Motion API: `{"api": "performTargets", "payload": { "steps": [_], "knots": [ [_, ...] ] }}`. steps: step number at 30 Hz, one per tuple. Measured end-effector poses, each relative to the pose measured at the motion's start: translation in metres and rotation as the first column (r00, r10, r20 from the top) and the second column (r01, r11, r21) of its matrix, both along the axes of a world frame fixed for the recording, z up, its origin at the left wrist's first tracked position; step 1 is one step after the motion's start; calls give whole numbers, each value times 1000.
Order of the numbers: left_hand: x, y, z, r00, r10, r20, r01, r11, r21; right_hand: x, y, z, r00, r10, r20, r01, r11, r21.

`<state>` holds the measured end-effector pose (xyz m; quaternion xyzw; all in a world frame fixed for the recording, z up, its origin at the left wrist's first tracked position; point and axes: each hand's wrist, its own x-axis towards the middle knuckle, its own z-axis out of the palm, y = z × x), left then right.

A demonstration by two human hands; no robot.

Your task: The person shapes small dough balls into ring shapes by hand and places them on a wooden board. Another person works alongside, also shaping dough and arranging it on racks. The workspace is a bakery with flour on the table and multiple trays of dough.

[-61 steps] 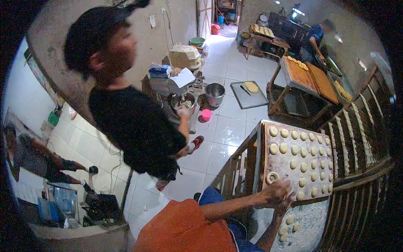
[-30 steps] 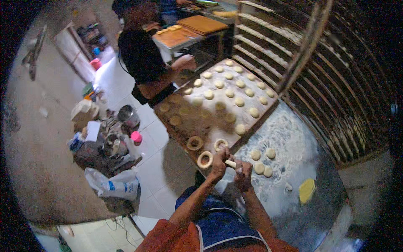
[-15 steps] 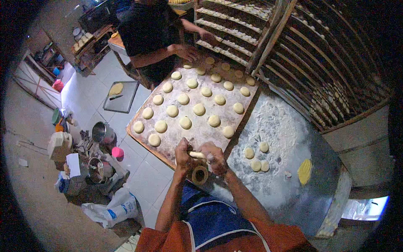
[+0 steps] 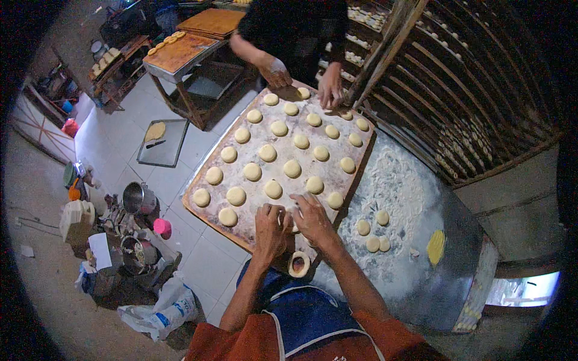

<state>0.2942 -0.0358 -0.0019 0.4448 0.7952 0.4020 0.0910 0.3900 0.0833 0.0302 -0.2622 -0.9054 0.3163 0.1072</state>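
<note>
Both of my hands are at the near edge of a floured wooden board covered with rows of pale dough rounds. My left hand is closed, its fingers bent down by a small dough piece that shows partly between my hands. Stretched forward over the same piece, my right hand has its fingers apart. How firmly either hand touches the dough is hidden. Just below my hands, by my apron, is a tan ring-shaped piece with a dark reddish middle.
Across the board, a person in black reaches to its far edge. Several dough rounds and a yellow flat piece lie on the floured metal table at right. A rack stands behind. Pots and a tray are on the left.
My hands have lowered the dough piece to the board, and my right fingers have spread. The other person has moved right, bringing a hand from the rack to the board. My view has shifted.
</note>
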Motion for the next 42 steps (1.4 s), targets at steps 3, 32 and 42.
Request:
{"api": "performTargets", "payload": {
  "steps": [3,32,42],
  "knots": [
    [-19,-16,4,959,239,-152,-234,971,50,-42,16,-34,970,160,-183,-112,963,245],
    [227,63,-2,858,-488,162,493,870,12,306,-2,-64,781,-612,-124,536,759,-370],
    [295,58,12,513,-273,814,217,958,186,332,1,-46,683,-617,-391,33,560,-828]
  ]
}}
